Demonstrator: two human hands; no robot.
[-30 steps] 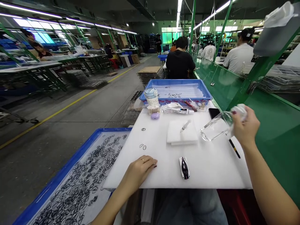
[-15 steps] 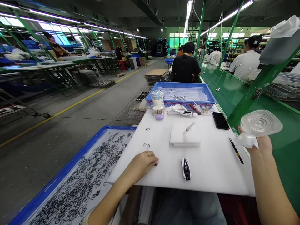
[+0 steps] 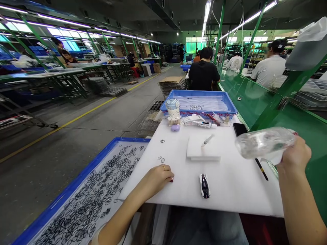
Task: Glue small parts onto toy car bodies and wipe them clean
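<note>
My right hand (image 3: 296,153) grips a clear plastic bottle (image 3: 264,141), held tilted on its side above the table's right edge. A piece of white tissue (image 3: 276,158) hangs under it by my fingers. On the table's left side rests my left hand (image 3: 159,177), its fingers curled together; whatever they may hold is hidden. Between the hands a white and black toy car (image 3: 204,186) lies near the front edge. Two thin black loops (image 3: 161,159) lie beyond my left hand. Partly covered by the bottle, tweezers (image 3: 262,169) lie at the right.
A white foam block (image 3: 203,154) bears a small syringe-like tube (image 3: 207,140). Behind are a phone (image 3: 239,128), purple case (image 3: 175,128), cotton swabs (image 3: 174,120), a cup (image 3: 173,107) and a blue tray (image 3: 233,110). Another blue tray (image 3: 112,143) of black loops stands lower left.
My right hand has turned the bottle from its base facing me to lying sideways, pointing left over the table. My left hand stays in place.
</note>
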